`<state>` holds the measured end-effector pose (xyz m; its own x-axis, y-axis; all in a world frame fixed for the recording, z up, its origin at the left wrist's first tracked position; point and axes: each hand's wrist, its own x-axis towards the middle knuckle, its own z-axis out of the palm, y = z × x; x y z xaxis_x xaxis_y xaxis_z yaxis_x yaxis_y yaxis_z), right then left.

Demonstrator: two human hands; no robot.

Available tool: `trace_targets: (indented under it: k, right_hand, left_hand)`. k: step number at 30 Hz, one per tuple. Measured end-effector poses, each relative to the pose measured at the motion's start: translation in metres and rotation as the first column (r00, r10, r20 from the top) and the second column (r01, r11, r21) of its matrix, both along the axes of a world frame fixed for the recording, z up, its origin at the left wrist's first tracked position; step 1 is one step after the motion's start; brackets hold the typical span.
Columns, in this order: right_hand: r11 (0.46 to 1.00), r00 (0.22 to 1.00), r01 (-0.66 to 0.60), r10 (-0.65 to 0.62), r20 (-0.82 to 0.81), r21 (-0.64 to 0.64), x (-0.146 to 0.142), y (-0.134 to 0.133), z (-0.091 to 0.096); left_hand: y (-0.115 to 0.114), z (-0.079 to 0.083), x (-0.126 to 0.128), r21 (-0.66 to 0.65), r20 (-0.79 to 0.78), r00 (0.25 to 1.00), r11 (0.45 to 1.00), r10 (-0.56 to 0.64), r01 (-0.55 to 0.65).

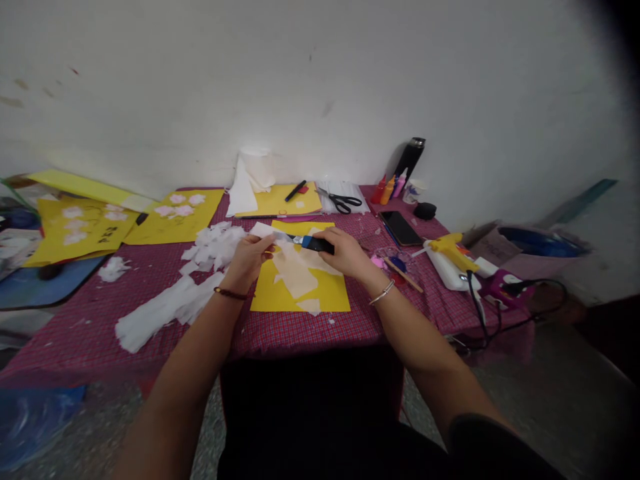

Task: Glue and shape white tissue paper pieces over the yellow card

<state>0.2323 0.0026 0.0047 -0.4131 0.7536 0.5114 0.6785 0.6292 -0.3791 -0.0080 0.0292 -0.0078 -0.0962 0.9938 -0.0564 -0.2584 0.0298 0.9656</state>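
My right hand (pixel 344 251) is wrapped round a utility knife (pixel 313 243) with a black and blue handle, its metal end pointing left. Pinched in the fingers of my left hand (pixel 251 255) is a piece of white paper (pixel 263 230), close to the knife's tip. Whether the blade touches the paper I cannot make out. Below both hands lies a yellow sheet (pixel 330 299) with several cream paper scraps (pixel 299 273) on it. A pile of torn white tissue (pixel 216 245) and a long white tissue strip (pixel 155 313) are left of my left hand.
Black scissors (pixel 345 201), a marker (pixel 295 191) and paint bottles (pixel 387 191) lie or stand along the back. On the right are a phone (pixel 401 228), a wooden stick (pixel 404 275) and a yellow glue gun (pixel 454 251) with cords. Decorated yellow sheets (pixel 200 230) lie left.
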Motion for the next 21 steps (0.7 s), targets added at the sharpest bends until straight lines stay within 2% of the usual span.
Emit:
trace_targets:
  k: [12,21]
  right_hand:
    - [0.999,1.0,-0.019,0.019,-0.003,-0.027,-0.0019,-0.0024,0.0004]
    - [0.996,0.994,-0.08,0.082,0.067,-0.039,-0.0015,-0.0025,0.0021]
  left_hand:
    - [-0.0057,0.0018,0.0049,0.0,-0.065,0.995,0.997,-0.081,0.081]
    - [-0.0044,-0.0006,-0.0028,0.021,-0.348,0.913,0.972,-0.212,0.233]
